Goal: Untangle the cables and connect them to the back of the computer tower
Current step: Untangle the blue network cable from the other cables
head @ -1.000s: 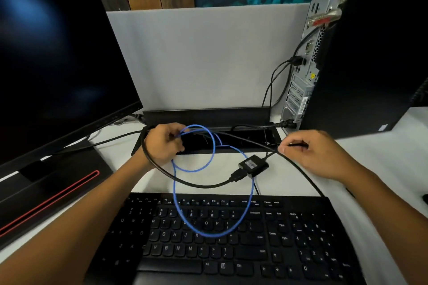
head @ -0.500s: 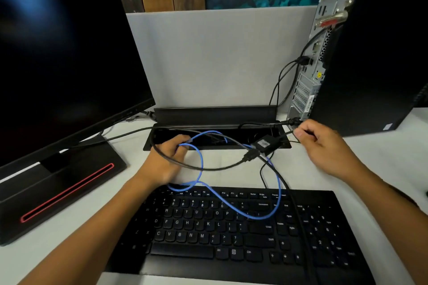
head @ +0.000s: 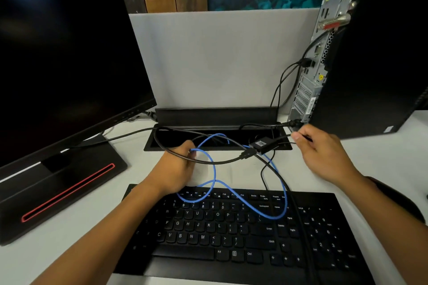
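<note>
The left hand (head: 177, 168) is curled round a bundle of cable in front of the open cable hatch (head: 217, 137) in the counter (head: 231, 171): its fingers close on the blue cable (head: 281, 196) and on a black cable (head: 217, 162) together. That blue cable is thin and glossy, and it makes a tight loop right at the fingers, crosses itself, then sweeps in a wide curve over the top rows of the black keyboard (head: 231, 233) before rising back towards the hatch. The black cable is thicker; it arcs out of the left hand and ends in a plug joined to a small black adapter box (head: 262, 145) with a pale label, which sits lifted just above the hatch's front edge. Over on the right, the right hand (head: 324, 157) pinches a thin black lead (head: 281, 137) between thumb and fingertips, just beside the bottom corner of the computer tower (head: 375, 62). The tower stands upright at the right edge of the counter, its grey metal back panel (head: 310, 90) turned towards the white divider, with two black cables already plugged in partway up and another at the bottom. Another black cable runs down across the keyboard's right side. A dark monitor (head: 64, 58) on a red-striped stand (head: 67, 192) fills the left.
</note>
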